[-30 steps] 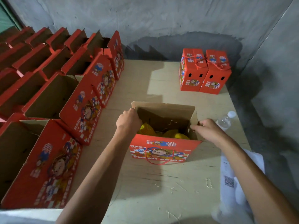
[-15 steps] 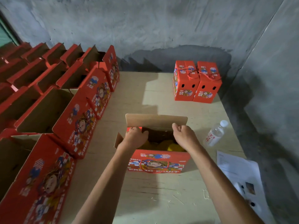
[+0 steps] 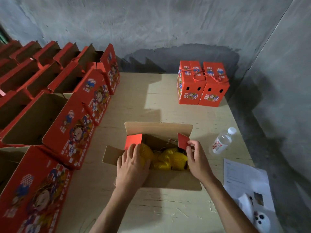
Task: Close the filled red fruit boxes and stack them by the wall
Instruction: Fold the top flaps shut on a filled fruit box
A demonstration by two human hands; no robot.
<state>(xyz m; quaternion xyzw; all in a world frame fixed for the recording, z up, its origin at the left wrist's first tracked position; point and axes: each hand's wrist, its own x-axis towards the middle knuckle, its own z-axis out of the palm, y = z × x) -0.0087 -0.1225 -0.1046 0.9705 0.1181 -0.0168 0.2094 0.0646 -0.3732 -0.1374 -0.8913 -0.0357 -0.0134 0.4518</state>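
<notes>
Looking down from the head camera, an open fruit box (image 3: 158,132) sits near the middle of the wooden table (image 3: 151,101), its long flaps spread and yellow net-wrapped fruit (image 3: 168,158) showing inside. The left hand (image 3: 133,167) lies over the box's left end with fingers fairly straight, its fingertips touching the small red left side flap (image 3: 133,141). The right hand (image 3: 197,163) pinches the small red right side flap (image 3: 183,140) between thumb and fingers. The two hands are apart, one at each end of the box. Two closed red boxes (image 3: 202,88) with rope handles stand side by side at the far right of the table, close to the grey wall (image 3: 151,27). Rows of open red boxes (image 3: 70,125) fill the left side. A clear water bottle (image 3: 222,140) lies just right of the open box, and printed paper sheets (image 3: 244,180) lie near the right edge.
</notes>
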